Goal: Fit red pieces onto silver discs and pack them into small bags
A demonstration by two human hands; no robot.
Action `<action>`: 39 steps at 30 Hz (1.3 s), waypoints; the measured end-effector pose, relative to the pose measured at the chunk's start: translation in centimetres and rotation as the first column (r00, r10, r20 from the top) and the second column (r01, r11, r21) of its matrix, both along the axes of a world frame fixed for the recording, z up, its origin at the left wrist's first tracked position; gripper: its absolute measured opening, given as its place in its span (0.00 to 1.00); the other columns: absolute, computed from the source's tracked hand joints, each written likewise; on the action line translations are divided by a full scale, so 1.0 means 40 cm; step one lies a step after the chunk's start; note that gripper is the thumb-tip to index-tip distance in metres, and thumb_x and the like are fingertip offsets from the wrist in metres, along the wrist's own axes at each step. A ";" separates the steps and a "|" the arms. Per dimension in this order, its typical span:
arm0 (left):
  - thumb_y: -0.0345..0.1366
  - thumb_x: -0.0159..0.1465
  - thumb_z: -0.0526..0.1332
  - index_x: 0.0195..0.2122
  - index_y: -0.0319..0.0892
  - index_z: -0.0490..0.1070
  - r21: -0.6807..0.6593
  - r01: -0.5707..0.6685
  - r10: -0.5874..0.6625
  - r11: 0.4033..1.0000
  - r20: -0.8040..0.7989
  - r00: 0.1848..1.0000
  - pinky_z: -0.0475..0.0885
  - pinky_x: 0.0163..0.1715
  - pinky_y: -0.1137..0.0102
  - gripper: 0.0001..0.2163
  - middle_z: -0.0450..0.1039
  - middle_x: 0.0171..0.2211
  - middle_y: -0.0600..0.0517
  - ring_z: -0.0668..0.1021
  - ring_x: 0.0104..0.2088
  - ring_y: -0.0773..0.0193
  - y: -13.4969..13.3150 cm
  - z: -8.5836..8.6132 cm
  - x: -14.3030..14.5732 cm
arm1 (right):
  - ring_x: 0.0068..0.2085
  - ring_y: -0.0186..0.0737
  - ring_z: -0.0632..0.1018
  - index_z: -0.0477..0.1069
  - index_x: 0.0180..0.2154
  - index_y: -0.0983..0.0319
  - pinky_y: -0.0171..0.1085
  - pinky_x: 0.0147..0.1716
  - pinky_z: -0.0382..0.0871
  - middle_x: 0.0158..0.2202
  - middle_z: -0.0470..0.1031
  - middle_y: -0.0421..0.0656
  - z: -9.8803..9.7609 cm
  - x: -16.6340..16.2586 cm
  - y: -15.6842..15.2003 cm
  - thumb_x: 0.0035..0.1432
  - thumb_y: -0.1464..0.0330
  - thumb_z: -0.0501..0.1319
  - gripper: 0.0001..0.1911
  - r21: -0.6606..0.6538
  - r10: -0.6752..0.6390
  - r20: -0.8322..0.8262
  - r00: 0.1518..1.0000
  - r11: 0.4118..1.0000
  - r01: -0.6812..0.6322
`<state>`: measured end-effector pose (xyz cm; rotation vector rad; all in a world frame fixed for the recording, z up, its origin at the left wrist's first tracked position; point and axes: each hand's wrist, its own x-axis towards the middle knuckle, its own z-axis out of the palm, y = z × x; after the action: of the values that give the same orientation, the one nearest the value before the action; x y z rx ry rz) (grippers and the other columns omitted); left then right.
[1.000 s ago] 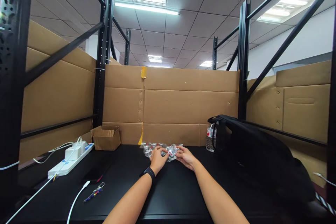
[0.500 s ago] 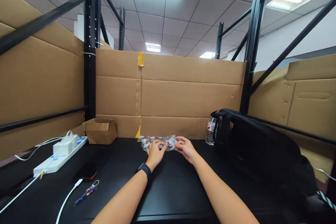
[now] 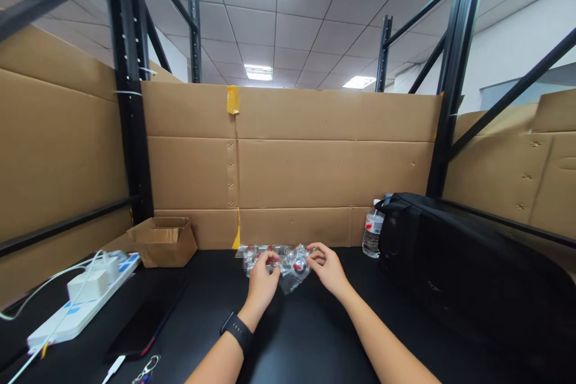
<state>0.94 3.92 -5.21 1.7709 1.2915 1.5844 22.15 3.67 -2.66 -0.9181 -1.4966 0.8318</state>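
Between my two hands is a small clear plastic bag (image 3: 294, 273) with a round whitish and red item in it, whose kind I cannot make out. My left hand (image 3: 263, 282), with a dark watch on the wrist, has its thumb and fingers pinched at the bag's left side. At the right upper edge of the same bag, my right hand (image 3: 330, 271) is closed with bent fingers. Several more clear plastic bags (image 3: 250, 257) with red bits in them lie just behind my left hand, at the back of the black table (image 3: 310, 336).
A cardboard wall (image 3: 292, 174) stands behind the table. To the left are an open cardboard box (image 3: 173, 246), a white power strip (image 3: 67, 321) with cables, a black phone (image 3: 144, 324) and a keyring (image 3: 148, 369). A water bottle (image 3: 372, 234) and large black bag (image 3: 468, 282) stand right.
The small bag has come forward off the row and turned, with a corner now hanging down towards me. Both hands keep at its sides. The camera view has moved closer.
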 end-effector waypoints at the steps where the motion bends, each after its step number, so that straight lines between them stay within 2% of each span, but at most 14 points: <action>1: 0.28 0.56 0.58 0.38 0.43 0.72 0.027 -0.019 0.020 0.999 -0.025 1.000 0.71 0.50 0.63 0.09 0.78 0.38 0.49 0.79 0.43 0.56 -0.007 0.007 -0.002 | 0.28 0.38 0.77 0.75 0.42 0.61 0.35 0.28 0.67 0.27 0.78 0.40 0.013 0.008 -0.007 0.51 0.62 0.69 0.17 0.057 -0.032 0.094 0.995 0.998 0.027; 5: 0.31 0.59 0.58 0.42 0.45 0.70 0.020 0.090 -0.084 0.996 -0.183 0.979 0.70 0.50 0.61 0.10 0.76 0.42 0.48 0.77 0.46 0.54 -0.043 0.026 0.003 | 0.33 0.42 0.80 0.78 0.44 0.59 0.37 0.32 0.66 0.33 0.82 0.44 0.061 0.038 -0.036 0.60 0.64 0.63 0.11 0.194 -0.158 0.337 0.928 0.976 0.095; 10: 0.38 0.63 0.60 0.52 0.47 0.70 -0.109 0.135 -0.157 0.985 -0.240 0.958 0.64 0.59 0.55 0.16 0.73 0.53 0.45 0.72 0.58 0.48 -0.103 0.020 0.035 | 0.32 0.41 0.78 0.74 0.47 0.61 0.36 0.31 0.68 0.35 0.81 0.46 0.069 0.049 -0.033 0.63 0.61 0.61 0.14 0.225 -0.303 0.187 0.935 0.939 0.259; 12: 0.42 0.64 0.60 0.56 0.49 0.67 -0.151 0.146 -0.176 0.978 -0.208 0.962 0.63 0.61 0.55 0.19 0.70 0.57 0.44 0.69 0.61 0.48 -0.124 0.015 0.046 | 0.29 0.39 0.78 0.72 0.48 0.61 0.35 0.31 0.69 0.36 0.79 0.46 0.059 0.041 -0.028 0.64 0.59 0.60 0.15 0.192 -0.267 0.142 0.953 0.952 0.238; 16: 0.47 0.64 0.61 0.60 0.52 0.64 -0.149 0.103 -0.123 0.983 -0.128 0.984 0.60 0.64 0.54 0.23 0.64 0.64 0.46 0.64 0.66 0.47 -0.137 0.010 0.050 | 0.26 0.35 0.77 0.71 0.48 0.60 0.35 0.28 0.72 0.40 0.77 0.46 0.032 0.001 -0.030 0.65 0.56 0.60 0.17 0.068 -0.064 0.113 0.991 0.996 0.056; 18: 0.48 0.64 0.60 0.60 0.51 0.61 -0.171 0.127 -0.134 0.977 -0.029 0.991 0.66 0.60 0.55 0.24 0.65 0.63 0.44 0.71 0.60 0.48 -0.125 0.009 0.047 | 0.25 0.34 0.77 0.72 0.47 0.60 0.34 0.27 0.71 0.40 0.76 0.45 0.020 -0.024 -0.037 0.64 0.55 0.60 0.17 0.001 0.025 0.094 0.995 1.000 -0.025; 20: 0.50 0.64 0.60 0.60 0.49 0.59 -0.219 0.241 -0.225 0.945 0.098 0.970 0.74 0.50 0.60 0.25 0.72 0.55 0.43 0.80 0.48 0.52 -0.104 0.009 0.041 | 0.25 0.33 0.76 0.72 0.47 0.60 0.34 0.27 0.71 0.40 0.76 0.44 0.014 -0.042 -0.046 0.65 0.55 0.60 0.17 -0.049 0.065 0.087 0.994 0.997 -0.061; 23: 0.50 0.62 0.63 0.55 0.47 0.64 -0.205 0.317 -0.287 0.926 0.162 0.944 0.76 0.43 0.66 0.23 0.78 0.42 0.46 0.82 0.40 0.55 -0.061 0.019 0.012 | 0.31 0.38 0.77 0.70 0.53 0.57 0.36 0.32 0.71 0.44 0.75 0.45 0.022 -0.043 -0.061 0.64 0.58 0.60 0.18 -0.054 0.041 0.189 0.981 0.998 -0.032; 27: 0.49 0.62 0.60 0.43 0.47 0.73 -0.119 -0.057 0.040 0.991 -0.138 0.990 0.76 0.39 0.67 0.14 0.80 0.38 0.50 0.81 0.35 0.56 0.016 0.040 -0.120 | 0.50 0.49 0.73 0.67 0.59 0.49 0.44 0.52 0.66 0.57 0.69 0.46 0.011 0.009 -0.063 0.56 0.61 0.66 0.29 -0.047 0.112 0.454 0.884 0.994 -0.102; 30: 0.46 0.59 0.57 0.39 0.48 0.76 -0.024 -0.362 0.337 0.932 -0.312 0.888 0.76 0.42 0.64 0.12 0.81 0.39 0.51 0.82 0.37 0.53 0.083 0.028 -0.266 | 0.53 0.56 0.69 0.76 0.50 0.44 0.49 0.57 0.60 0.53 0.73 0.44 -0.054 0.055 -0.028 0.45 0.61 0.73 0.28 -0.232 0.322 0.647 0.691 0.947 -0.224; 32: 0.40 0.58 0.55 0.38 0.48 0.76 0.027 -0.485 0.463 0.874 -0.346 0.816 0.75 0.46 0.63 0.12 0.82 0.41 0.51 0.82 0.43 0.51 0.119 0.005 -0.347 | 0.54 0.58 0.69 0.79 0.45 0.40 0.51 0.54 0.60 0.52 0.74 0.42 -0.104 0.070 0.004 0.49 0.58 0.70 0.19 -0.374 0.420 0.692 0.587 0.904 -0.206; 35: 0.32 0.56 0.53 0.39 0.44 0.77 -0.011 -0.545 0.483 0.838 -0.449 0.752 0.74 0.50 0.64 0.14 0.81 0.43 0.47 0.81 0.47 0.53 0.146 -0.028 -0.404 | 0.53 0.59 0.70 0.80 0.43 0.39 0.51 0.53 0.58 0.51 0.76 0.42 -0.146 0.063 0.024 0.49 0.53 0.70 0.16 -0.401 0.429 0.736 0.523 0.900 -0.174; 37: 0.28 0.57 0.52 0.45 0.40 0.76 -0.057 -0.554 0.435 0.830 -0.557 0.708 0.71 0.54 0.64 0.18 0.79 0.47 0.43 0.79 0.50 0.54 0.143 -0.040 -0.399 | 0.50 0.55 0.72 0.80 0.42 0.41 0.49 0.53 0.57 0.48 0.78 0.41 -0.144 0.047 0.013 0.48 0.52 0.70 0.17 -0.322 0.366 0.758 0.540 0.930 -0.179; 39: 0.30 0.61 0.52 0.53 0.38 0.73 -0.065 -0.643 0.462 0.763 -0.641 0.613 0.70 0.54 0.59 0.20 0.73 0.55 0.40 0.75 0.54 0.50 0.127 -0.041 -0.372 | 0.48 0.51 0.73 0.80 0.42 0.44 0.46 0.52 0.57 0.46 0.79 0.41 -0.129 0.029 -0.006 0.49 0.52 0.70 0.17 -0.216 0.278 0.764 0.582 0.961 -0.175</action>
<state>-13.96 8.99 -6.84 1.8242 2.4564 0.9920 23.29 3.45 -7.83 -1.3006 -2.4119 0.7221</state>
